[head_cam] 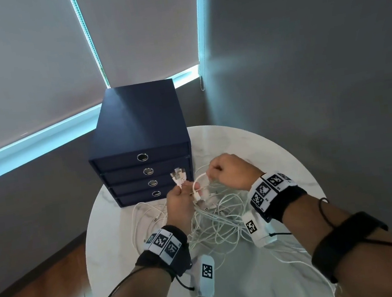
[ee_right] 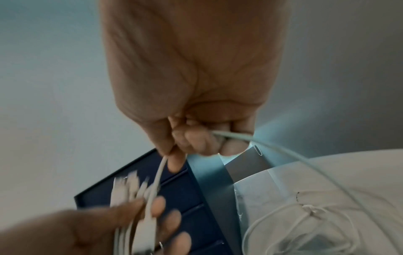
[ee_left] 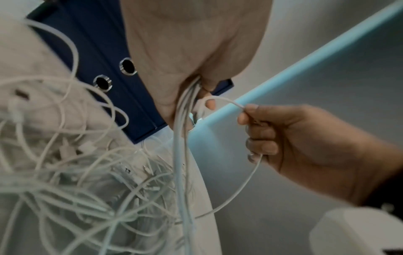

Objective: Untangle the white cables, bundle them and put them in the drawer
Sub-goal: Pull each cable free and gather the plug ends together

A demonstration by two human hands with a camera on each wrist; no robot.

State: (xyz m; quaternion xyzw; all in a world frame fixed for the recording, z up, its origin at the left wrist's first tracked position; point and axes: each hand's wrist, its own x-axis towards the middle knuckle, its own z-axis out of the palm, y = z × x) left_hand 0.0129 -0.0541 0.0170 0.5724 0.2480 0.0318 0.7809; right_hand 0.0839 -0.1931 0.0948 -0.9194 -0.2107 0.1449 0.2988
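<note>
Two hands are working over the round table (head_cam: 278, 151) in your head view. Your left hand (head_cam: 180, 204) is gripping a bunch of cable ends (head_cam: 178, 176), whose plugs are sticking up just beyond your knuckles. Your right hand (head_cam: 228, 170) is pinching a short cable loop (head_cam: 200, 180) that is bridging across to your left fingers. The white cables (head_cam: 223, 222) are lying tangled beneath and between both wrists. The navy drawer unit (head_cam: 138, 136) is standing just past your left hand, all four drawers shut.

Left wrist view: your left hand (ee_left: 191, 51) is clamping several strands (ee_left: 182, 146), which are hanging straight down from your fist. To its right, your right hand (ee_left: 290, 143) is holding the cable loop (ee_left: 226, 101) between thumb and forefinger. The tangle (ee_left: 87, 181) is lying below.

Right wrist view: your right hand (ee_right: 196, 77) is curling around one cable (ee_right: 158, 179), which is running down to your left hand (ee_right: 91, 229), where blurred plugs (ee_right: 128, 186) are sticking up in front of the drawer unit (ee_right: 185, 198).
</note>
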